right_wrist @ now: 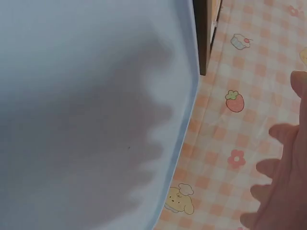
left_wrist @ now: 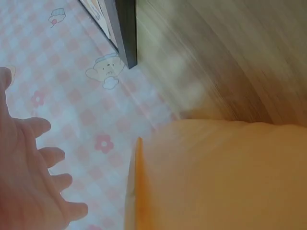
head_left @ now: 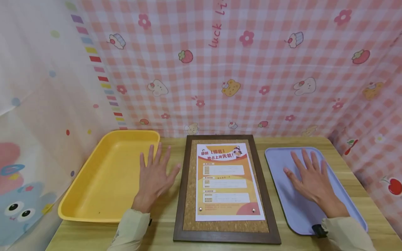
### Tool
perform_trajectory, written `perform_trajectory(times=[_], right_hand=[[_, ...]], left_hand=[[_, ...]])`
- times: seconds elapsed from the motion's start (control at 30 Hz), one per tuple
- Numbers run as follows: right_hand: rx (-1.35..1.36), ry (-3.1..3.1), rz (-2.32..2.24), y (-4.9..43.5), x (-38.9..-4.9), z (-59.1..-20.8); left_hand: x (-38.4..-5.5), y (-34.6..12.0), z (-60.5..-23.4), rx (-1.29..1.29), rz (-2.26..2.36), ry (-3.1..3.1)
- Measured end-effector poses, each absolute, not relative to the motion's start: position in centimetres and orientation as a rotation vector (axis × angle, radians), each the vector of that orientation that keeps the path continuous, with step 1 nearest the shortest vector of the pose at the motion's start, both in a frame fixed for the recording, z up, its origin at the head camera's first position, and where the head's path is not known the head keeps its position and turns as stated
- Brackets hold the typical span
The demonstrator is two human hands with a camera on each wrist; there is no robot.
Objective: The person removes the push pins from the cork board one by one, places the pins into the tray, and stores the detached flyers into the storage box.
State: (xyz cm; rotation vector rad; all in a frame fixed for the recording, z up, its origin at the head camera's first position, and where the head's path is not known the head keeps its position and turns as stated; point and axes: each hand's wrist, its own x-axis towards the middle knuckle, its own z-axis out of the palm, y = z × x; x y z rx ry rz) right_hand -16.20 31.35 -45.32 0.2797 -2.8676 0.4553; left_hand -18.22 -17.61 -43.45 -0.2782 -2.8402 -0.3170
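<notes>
My left hand (head_left: 154,179), fingers spread, hovers above the right edge of a yellow tray (head_left: 94,188) and holds nothing. Over a pale purple tray (head_left: 292,212) my right hand (head_left: 314,181) is likewise spread and holds nothing; its shadow falls on the tray in the right wrist view. Between the hands lies a dark-framed cork board (head_left: 191,195) on the table. A printed orange and white sheet (head_left: 226,205) is fixed to it with pins near its corners. Both trays show no objects inside, apart from tiny specks.
The wooden table (head_left: 163,230) carries both trays and the board. A pink checked cloth (head_left: 207,115) hangs behind it, with a white patterned cloth (head_left: 47,122) on the left and more checked cloth on the right.
</notes>
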Motion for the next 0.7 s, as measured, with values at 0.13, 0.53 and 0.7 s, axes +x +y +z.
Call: perform_trajectory(times=[0.13, 0.53, 0.7], right_hand=[[0.397, -2.809, 0.544, 31.2, -16.4, -45.4], [0.635, -2.596, 0.649, 29.1, -16.9, -45.2], [0.695, -2.596, 0.721, 28.2, -17.0, -45.1]], left_hand=[[-18.4, -17.2, -43.6, -0.32, -0.35, -2.83], [-18.6, -15.6, -44.1, -0.422, -0.368, -2.87], [-18.9, -14.8, -44.4, -0.445, -0.364, -2.871]])
